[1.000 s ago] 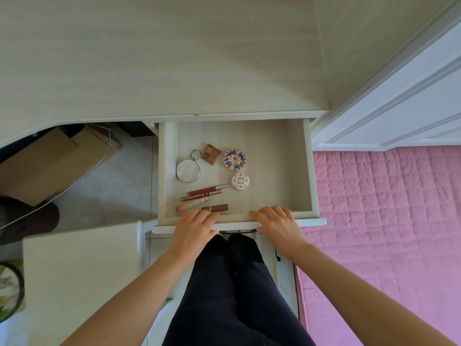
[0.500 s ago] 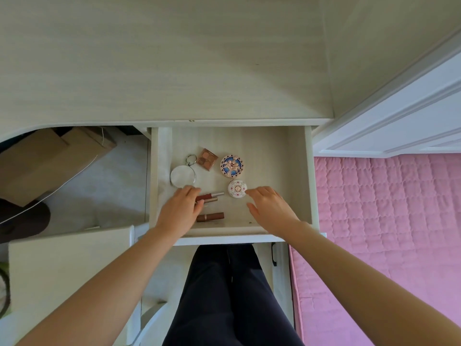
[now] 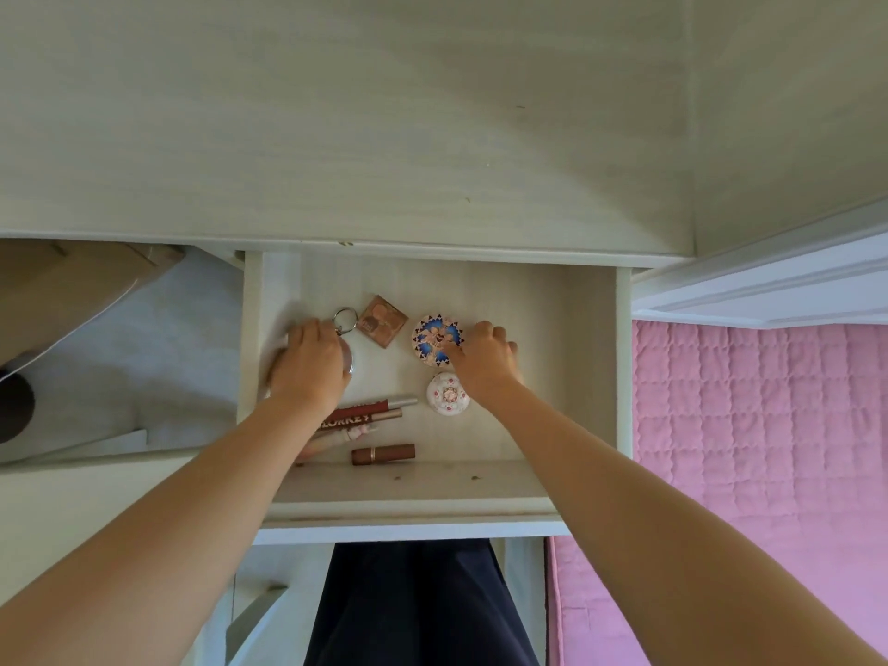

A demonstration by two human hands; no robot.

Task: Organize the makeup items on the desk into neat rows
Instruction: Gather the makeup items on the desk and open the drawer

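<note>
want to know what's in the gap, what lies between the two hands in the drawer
In the head view, the small square brown palette and a key ring lie between the left hand and right hand, with the blue patterned round compact at the right fingers.

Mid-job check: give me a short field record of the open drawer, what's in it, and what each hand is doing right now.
drawer: pale wooden drawer, pulled open
left hand: left hand over the round mirror with metal key ring; grip hidden
right hand: right hand at the edge of the blue patterned round compact
loose items: square brown eyeshadow palette; white floral round compact; lip gloss tubes; brown lipstick tube
</note>
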